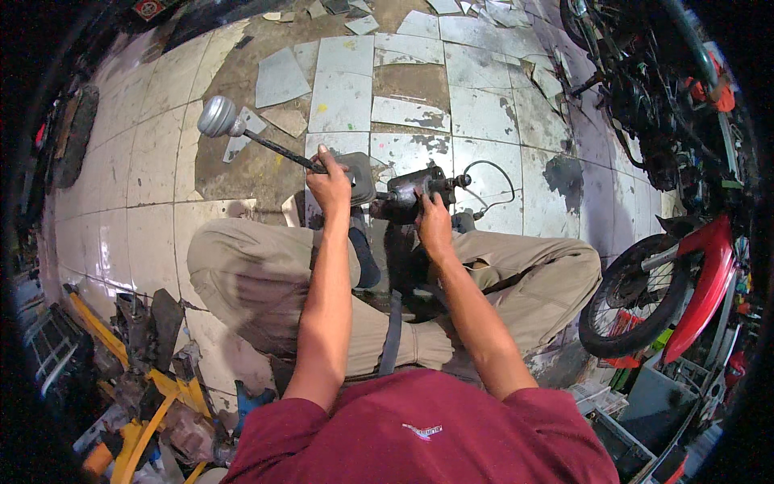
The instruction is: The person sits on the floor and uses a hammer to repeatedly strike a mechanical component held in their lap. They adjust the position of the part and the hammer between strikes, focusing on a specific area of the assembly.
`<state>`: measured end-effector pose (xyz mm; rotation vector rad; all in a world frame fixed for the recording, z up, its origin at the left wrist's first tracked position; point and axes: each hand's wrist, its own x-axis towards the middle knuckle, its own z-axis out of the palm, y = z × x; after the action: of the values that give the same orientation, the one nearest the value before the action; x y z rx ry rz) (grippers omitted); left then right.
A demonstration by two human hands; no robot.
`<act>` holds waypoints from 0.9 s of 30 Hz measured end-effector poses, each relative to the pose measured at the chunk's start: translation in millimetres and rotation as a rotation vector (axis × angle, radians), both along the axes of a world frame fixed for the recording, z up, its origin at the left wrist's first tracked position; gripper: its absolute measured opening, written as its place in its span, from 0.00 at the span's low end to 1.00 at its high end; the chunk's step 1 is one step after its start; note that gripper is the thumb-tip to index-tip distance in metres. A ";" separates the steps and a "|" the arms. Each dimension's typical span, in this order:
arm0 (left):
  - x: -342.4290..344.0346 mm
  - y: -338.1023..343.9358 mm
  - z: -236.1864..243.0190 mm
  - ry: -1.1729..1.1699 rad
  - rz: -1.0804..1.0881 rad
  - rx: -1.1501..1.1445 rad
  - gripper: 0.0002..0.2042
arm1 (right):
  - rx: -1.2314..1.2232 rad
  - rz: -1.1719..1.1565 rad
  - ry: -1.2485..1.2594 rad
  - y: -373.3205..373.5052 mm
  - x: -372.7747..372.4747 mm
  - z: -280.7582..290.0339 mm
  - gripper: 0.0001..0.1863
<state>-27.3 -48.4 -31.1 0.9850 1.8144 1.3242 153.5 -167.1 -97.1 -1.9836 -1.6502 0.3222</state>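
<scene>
I sit on the tiled floor with my knees spread, in khaki trousers and a red shirt. My left hand (pixel 330 184) grips the dark handle of a hammer (pixel 219 118) whose round silver head points up and left. My right hand (pixel 433 223) holds a dark greasy metal part (pixel 415 191) between my knees. A black cable (pixel 493 179) loops out from that part to the right. A grey flat piece (pixel 362 176) lies just behind my left hand.
A red-fendered motorcycle (pixel 685 274) with its front wheel stands at right, and another dark motorcycle (pixel 653 97) sits at upper right. Yellow-framed tools and scrap (pixel 145 379) pile at lower left. Broken floor tiles (pixel 280 77) lie ahead. A dark tyre (pixel 74 133) rests at far left.
</scene>
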 end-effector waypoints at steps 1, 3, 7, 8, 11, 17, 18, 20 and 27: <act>0.2 0.5 1.6 -0.015 -0.006 -0.007 0.24 | -0.047 0.001 0.002 8.1 2.4 2.6 0.20; 3.4 -0.9 8.6 0.007 -0.045 -0.006 0.24 | -0.152 -0.014 0.014 33.6 7.1 8.2 0.24; 1.1 -3.5 10.5 0.069 0.001 -0.016 0.25 | -0.005 0.043 -0.029 17.5 6.3 -3.8 0.19; 1.0 -2.4 8.0 0.065 -0.006 0.001 0.25 | -0.029 0.050 -0.058 4.3 4.6 -1.3 0.19; 0.8 2.5 4.4 0.060 -0.022 0.008 0.26 | -0.092 0.025 -0.068 21.6 5.6 -3.6 0.19; 0.7 -2.1 6.1 0.036 0.016 -0.003 0.25 | -0.133 0.045 -0.151 11.7 4.6 0.0 0.16; -1.5 -0.7 4.8 0.034 -0.025 0.050 0.25 | -0.145 0.053 -0.158 6.7 5.3 -1.2 0.16; 1.9 1.4 5.1 0.019 -0.033 0.032 0.24 | -0.155 0.028 -0.165 25.7 7.4 -2.1 0.18; -1.8 -0.3 10.2 0.036 -0.018 0.015 0.24 | -0.258 0.033 -0.152 14.6 1.9 7.1 0.20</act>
<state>-29.1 -48.8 -20.9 1.0365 1.8206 1.3188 155.4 -152.5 -90.0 -2.2188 -1.8150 0.4237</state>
